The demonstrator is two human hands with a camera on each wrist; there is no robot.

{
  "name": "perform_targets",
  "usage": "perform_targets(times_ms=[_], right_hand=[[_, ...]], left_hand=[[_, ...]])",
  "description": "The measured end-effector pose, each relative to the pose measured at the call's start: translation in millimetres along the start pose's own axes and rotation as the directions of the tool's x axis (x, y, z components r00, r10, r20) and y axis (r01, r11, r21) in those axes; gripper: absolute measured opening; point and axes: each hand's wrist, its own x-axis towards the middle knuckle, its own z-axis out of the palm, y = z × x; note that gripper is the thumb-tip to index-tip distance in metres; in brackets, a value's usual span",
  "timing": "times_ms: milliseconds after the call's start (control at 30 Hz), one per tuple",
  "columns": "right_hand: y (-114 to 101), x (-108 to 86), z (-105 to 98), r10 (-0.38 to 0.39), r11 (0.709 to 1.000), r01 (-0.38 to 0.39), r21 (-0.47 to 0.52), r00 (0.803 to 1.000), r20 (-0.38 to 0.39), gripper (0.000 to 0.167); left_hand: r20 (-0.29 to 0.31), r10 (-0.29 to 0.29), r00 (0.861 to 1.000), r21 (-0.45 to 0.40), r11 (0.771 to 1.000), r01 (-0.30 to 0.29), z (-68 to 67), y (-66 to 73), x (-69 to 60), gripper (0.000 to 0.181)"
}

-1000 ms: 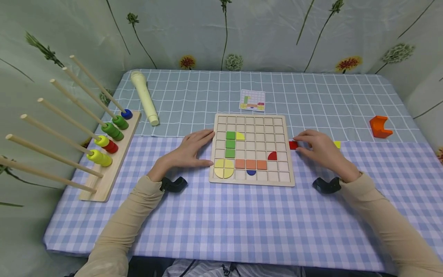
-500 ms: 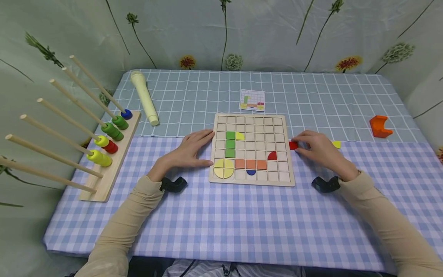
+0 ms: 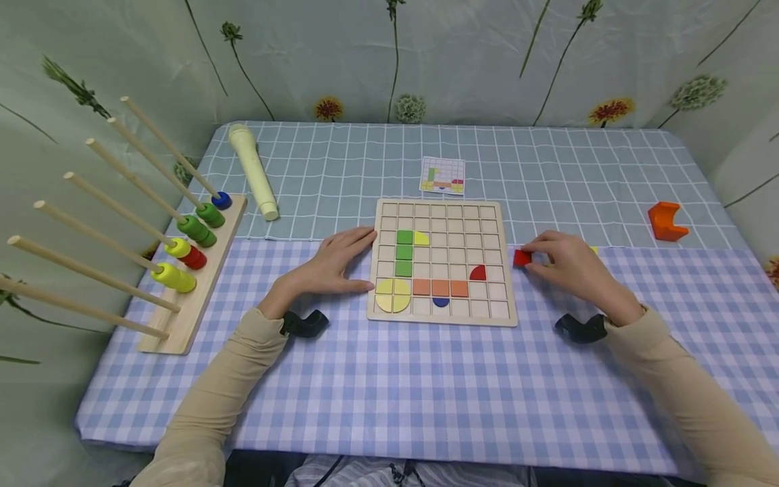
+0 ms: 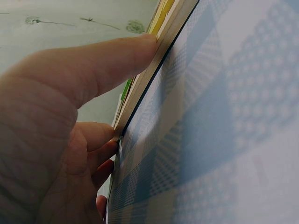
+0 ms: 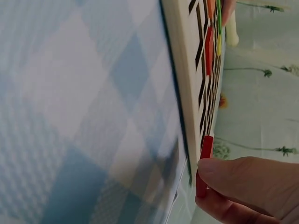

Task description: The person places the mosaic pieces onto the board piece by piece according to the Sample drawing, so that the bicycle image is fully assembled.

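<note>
A wooden grid board (image 3: 454,255) lies in mid-table. Its cells carry green squares (image 3: 404,252), orange squares (image 3: 441,287), yellow quarter-circles forming a disc (image 3: 393,295), a lone yellow quarter-circle (image 3: 421,237), a red quarter-circle (image 3: 479,273) and a blue piece (image 3: 441,302). My left hand (image 3: 331,262) touches the board's left edge, thumb and fingers extended. Just right of the board, my right hand (image 3: 569,267) pinches a red square tile (image 3: 521,258); the right wrist view shows that tile (image 5: 204,165) between thumb and finger. A yellow piece (image 3: 594,249) is mostly hidden behind this hand.
A small pattern card (image 3: 442,176) lies behind the board. To the left stand a pale yellow microphone-shaped object (image 3: 254,172) and a peg abacus with tall rods and a wooden base (image 3: 209,270). An orange notched block (image 3: 667,221) sits at the right.
My right hand now pinches the red square tile, which has shifted slightly right, away from the board's edge, and looks tilted. My left hand stays put.
</note>
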Motion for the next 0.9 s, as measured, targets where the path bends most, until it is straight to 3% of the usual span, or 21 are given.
perform_targets(times_ms=[900], right_hand=[[-23.2,-0.1,11.6,-0.092,0.996,0.092,-0.002,0.995,0.039,0.03]], left_hand=[[-0.002,-0.003,1.0,0.004,1.0,0.003,-0.5,0.1,0.1,0.092]])
